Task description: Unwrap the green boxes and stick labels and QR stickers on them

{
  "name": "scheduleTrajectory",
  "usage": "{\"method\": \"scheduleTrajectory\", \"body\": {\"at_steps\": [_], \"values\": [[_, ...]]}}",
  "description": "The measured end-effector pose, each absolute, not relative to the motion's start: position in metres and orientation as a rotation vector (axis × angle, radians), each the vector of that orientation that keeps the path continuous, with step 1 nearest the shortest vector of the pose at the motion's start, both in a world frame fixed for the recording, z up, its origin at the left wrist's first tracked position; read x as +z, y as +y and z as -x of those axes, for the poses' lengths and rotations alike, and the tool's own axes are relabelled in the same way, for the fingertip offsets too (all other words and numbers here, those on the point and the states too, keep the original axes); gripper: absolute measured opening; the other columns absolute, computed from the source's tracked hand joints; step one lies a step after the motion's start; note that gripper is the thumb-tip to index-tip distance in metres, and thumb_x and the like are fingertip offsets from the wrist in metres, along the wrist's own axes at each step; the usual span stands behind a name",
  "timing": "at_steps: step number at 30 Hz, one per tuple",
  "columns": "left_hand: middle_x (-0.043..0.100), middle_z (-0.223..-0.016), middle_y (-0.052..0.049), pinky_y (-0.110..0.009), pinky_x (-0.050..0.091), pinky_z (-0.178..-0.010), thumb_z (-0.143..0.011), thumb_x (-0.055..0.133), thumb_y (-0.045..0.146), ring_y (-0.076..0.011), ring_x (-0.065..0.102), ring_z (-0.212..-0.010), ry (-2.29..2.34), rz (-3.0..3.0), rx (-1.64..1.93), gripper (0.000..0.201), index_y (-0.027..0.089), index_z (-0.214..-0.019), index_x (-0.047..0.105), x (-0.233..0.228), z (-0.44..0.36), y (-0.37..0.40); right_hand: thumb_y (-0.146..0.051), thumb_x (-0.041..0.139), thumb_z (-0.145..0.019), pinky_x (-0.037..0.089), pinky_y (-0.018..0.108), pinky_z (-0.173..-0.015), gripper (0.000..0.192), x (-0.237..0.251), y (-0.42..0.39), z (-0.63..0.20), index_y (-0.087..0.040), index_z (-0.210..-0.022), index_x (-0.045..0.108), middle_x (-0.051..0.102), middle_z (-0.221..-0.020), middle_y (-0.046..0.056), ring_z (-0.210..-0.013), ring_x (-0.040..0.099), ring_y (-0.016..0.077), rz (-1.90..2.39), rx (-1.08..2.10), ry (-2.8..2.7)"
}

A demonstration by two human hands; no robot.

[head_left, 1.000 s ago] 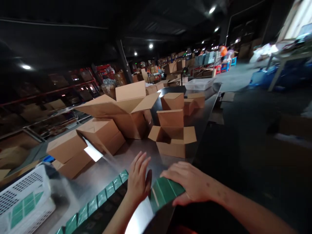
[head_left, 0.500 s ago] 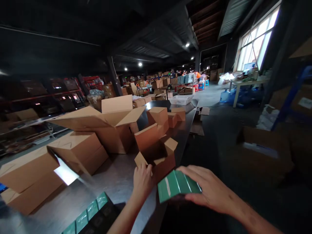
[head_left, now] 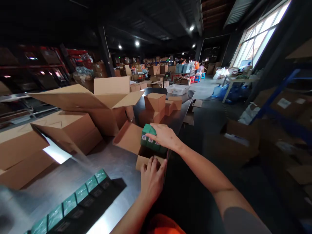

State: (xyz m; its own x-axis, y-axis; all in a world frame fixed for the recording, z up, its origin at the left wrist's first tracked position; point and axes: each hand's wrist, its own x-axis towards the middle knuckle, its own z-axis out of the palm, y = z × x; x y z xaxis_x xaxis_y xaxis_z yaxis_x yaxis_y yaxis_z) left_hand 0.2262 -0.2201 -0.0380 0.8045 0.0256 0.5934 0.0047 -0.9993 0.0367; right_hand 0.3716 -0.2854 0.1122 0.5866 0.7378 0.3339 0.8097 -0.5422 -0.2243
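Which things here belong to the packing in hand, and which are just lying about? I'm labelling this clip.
In hand:
- right hand holding a stack of green boxes over the small open carton
- left hand on that carton's near edge
- row of green boxes on the steel table

Lying about:
- large open carton
- closed small cartons
- white basket

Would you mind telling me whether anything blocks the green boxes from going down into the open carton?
Nothing visible does. The right hand holds the green boxes over the carton's open top; the left hand grips its near edge.
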Motion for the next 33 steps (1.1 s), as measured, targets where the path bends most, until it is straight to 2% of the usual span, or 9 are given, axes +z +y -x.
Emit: {"method": "scheduleTrajectory", "body": {"at_steps": [3,9,13,18,22,26,28,30,33], "values": [[0.061,-0.128,-0.015,-0.051,0.052,-0.082,-0.089,0.063,0.022,-0.0378,0.056,-0.122,0.201,-2.942,0.994,0.051,0.036,-0.137,0.057,-0.052,-0.236,-0.232,-0.063,0.047,-0.095,0.051,0.042,-0.093,0.058,0.112,-0.279,-0.364,-0.026,-0.139,0.047,0.061,-0.133,0.009,-0.119,0.059,0.0309,2.452,-0.244,-1.301],[0.06,-0.127,-0.016,-0.057,0.049,-0.093,-0.09,0.064,0.028,-0.0381,0.056,-0.12,0.287,-2.834,1.051,0.049,0.036,-0.138,0.056,-0.067,-0.252,-0.232,-0.064,0.046,-0.095,0.05,0.042,-0.095,0.058,0.111,-0.274,-0.366,-0.027,-0.14,0.047,0.056,-0.14,0.008,-0.123,0.057,0.0306,2.463,-0.25,-1.416],[0.062,-0.119,-0.017,-0.056,0.047,-0.101,-0.09,0.065,0.032,-0.037,0.056,-0.123,0.202,-2.827,1.058,0.051,0.024,-0.139,0.055,-0.081,-0.249,-0.22,-0.067,0.042,-0.095,0.048,0.041,-0.095,0.061,0.087,-0.267,-0.377,-0.024,-0.138,0.049,0.06,-0.134,0.011,-0.119,0.059,0.031,2.503,-0.12,-1.57],[0.056,-0.134,-0.023,-0.058,0.041,-0.108,-0.09,0.061,0.033,-0.0389,0.047,-0.134,0.071,-2.869,0.909,0.05,0.012,-0.135,0.054,-0.093,-0.239,-0.216,-0.066,0.043,-0.094,0.05,0.038,-0.086,0.064,0.045,-0.262,-0.37,-0.021,-0.14,0.046,0.065,-0.118,0.012,-0.107,0.064,0.0299,2.553,0.042,-1.666],[0.048,-0.142,-0.025,-0.055,0.045,-0.105,-0.09,0.056,0.029,-0.039,0.042,-0.137,-0.018,-2.83,0.889,0.051,0.01,-0.138,0.049,-0.082,-0.212,-0.216,-0.078,0.058,-0.078,0.051,0.04,-0.082,0.091,0.034,-0.259,-0.365,-0.019,-0.145,0.04,0.062,-0.12,0.014,-0.107,0.063,0.0346,2.591,0.097,-1.716],[0.045,-0.144,-0.019,-0.052,0.044,-0.107,-0.087,0.055,0.02,-0.0364,0.029,-0.145,-0.079,-2.725,1.049,0.052,0.018,-0.138,0.046,-0.061,-0.138,-0.193,-0.068,0.056,-0.086,0.051,0.04,-0.085,0.076,0.035,-0.256,-0.373,-0.02,-0.144,0.042,0.062,-0.122,0.015,-0.108,0.062,0.0337,2.573,0.154,-1.756],[0.047,-0.138,-0.014,-0.053,0.043,-0.108,-0.082,0.059,0.018,-0.0351,0.033,-0.143,0.105,-2.673,1.26,0.055,0.026,-0.135,0.048,-0.052,-0.083,-0.17,-0.066,0.056,-0.087,0.052,0.043,-0.085,0.077,0.034,-0.258,-0.378,-0.017,-0.144,0.042,0.062,-0.122,0.017,-0.108,0.062,0.0357,2.559,0.195,-1.769],[0.049,-0.135,-0.01,-0.057,0.037,-0.111,-0.076,0.065,0.019,-0.0367,0.037,-0.139,0.512,-2.52,1.6,0.055,0.031,-0.128,0.051,-0.048,-0.024,-0.141,-0.07,0.058,-0.083,0.049,0.052,-0.091,0.088,0.034,-0.258,-0.377,-0.015,-0.147,0.037,0.057,-0.129,0.022,-0.116,0.057,0.0413,2.571,0.146,-1.754],[0.048,-0.135,-0.006,-0.059,0.03,-0.114,-0.072,0.066,0.038,-0.0378,0.041,-0.133,1.196,-1.957,1.956,0.048,0.028,-0.117,0.053,-0.053,0.051,-0.093,-0.078,0.063,-0.073,0.031,0.067,-0.106,0.111,0.044,-0.246,-0.354,-0.013,-0.153,0.025,0.037,-0.149,0.026,-0.136,0.034,0.0472,2.44,-0.18,-1.758]]}}
